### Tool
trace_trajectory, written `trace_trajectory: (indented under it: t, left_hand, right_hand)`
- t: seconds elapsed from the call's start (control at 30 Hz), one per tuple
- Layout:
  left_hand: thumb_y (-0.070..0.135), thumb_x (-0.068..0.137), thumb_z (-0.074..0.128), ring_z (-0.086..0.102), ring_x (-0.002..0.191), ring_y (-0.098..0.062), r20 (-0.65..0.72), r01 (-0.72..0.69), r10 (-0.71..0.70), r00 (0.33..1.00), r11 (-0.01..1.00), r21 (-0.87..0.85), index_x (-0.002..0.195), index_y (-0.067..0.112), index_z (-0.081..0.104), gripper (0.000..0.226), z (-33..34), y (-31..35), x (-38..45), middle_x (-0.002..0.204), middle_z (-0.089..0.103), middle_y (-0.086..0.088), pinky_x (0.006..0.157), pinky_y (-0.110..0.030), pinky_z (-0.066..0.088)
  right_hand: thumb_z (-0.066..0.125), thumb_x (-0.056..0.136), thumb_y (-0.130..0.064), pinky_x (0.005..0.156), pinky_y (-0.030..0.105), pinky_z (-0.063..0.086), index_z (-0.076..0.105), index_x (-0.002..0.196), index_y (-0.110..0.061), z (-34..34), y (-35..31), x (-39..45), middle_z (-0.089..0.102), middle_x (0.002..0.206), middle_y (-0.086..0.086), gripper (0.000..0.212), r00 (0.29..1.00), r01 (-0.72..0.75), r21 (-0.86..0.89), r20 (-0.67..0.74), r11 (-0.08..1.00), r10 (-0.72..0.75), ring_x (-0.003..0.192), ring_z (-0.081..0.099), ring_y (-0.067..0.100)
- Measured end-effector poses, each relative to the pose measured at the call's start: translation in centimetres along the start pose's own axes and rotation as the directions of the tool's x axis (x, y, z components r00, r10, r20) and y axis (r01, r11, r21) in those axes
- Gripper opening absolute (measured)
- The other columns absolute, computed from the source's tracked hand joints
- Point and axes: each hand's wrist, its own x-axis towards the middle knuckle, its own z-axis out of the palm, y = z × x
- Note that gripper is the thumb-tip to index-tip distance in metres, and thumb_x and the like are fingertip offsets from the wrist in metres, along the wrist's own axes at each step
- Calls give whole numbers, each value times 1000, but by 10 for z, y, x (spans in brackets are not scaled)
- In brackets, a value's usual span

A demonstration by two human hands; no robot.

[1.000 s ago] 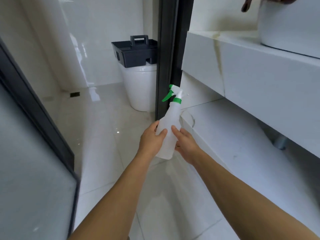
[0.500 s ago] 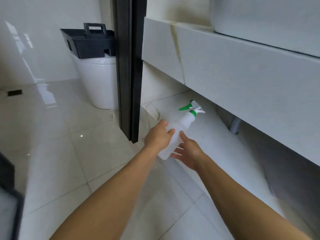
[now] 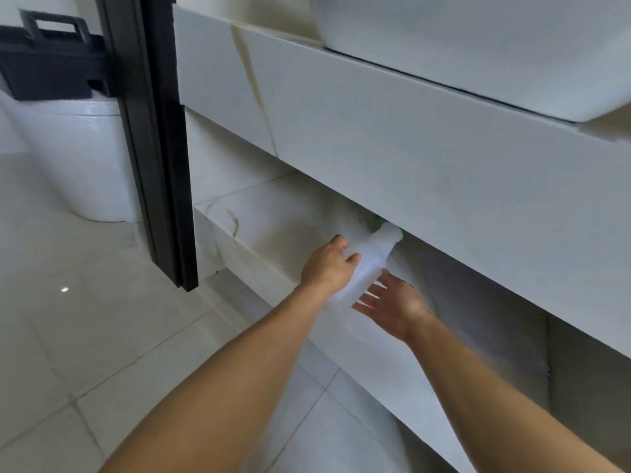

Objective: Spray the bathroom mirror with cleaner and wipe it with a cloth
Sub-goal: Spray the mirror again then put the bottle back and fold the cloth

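Under the counter point(image 3: 426, 158), at about one o'clock from the frame's centre, one spray bottle point(image 3: 367, 264) is lying tilted, its green-trimmed head tucked beneath the counter's lower edge and mostly hidden. Two hands are showing. One, the left hand point(image 3: 327, 268), is gripping the bottle's body, fingers curled over its top. One, the right hand point(image 3: 392, 305), is waiting just below the bottle's base, palm up, fingers spread and straight, holding nothing. One lower ledge point(image 3: 273, 216) is running beneath them, leaving a narrow gap up to the counter. At ten o'clock, one black frame point(image 3: 153, 131) is standing upright, with one black caddy point(image 3: 44, 70) sitting on one toilet point(image 3: 75, 155) behind it. Open floor point(image 3: 85, 336) is spreading toward seven o'clock.
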Motion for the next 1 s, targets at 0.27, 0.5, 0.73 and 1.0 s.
trace_trajectory:
  t: [0.27,0.5,0.73,1.0]
  left_hand:
    - [37,93,62,62,104,-27,-60,32,-41,997,989,-143,118,13,53,35,29,-4,-19,115,66,-4,85,-35,52]
    - [29,90,70,64,103,-23,-112,-39,7,994,956,-292,117,13,55,34,28,0,-18,118,68,-2,87,-33,54]
    - [15,90,72,60,126,-19,-27,-49,41,999,878,-476,139,14,50,54,48,1,-16,138,62,-3,107,-42,48]
    - [2,92,65,53,134,-14,58,-68,116,992,848,-525,148,13,42,61,59,-3,-13,145,56,-4,113,-40,43]
  right_hand:
    - [40,106,-30,88,47,55,63,124,-17,-23,-3,-8,66,127,12,31,997,49,-194,-55,980,-61,110,66,33]
    - [35,107,-32,86,38,52,63,117,-23,-17,-10,-11,64,129,3,31,987,143,-165,-47,976,-153,116,62,24]
    - [40,106,-14,99,31,43,48,143,-12,-23,-17,-14,53,145,10,38,981,140,56,-143,989,-131,130,51,26]
    - [39,106,-15,114,33,37,51,142,-22,-37,-14,-16,57,143,-1,39,965,226,-179,-90,958,-245,133,50,17]
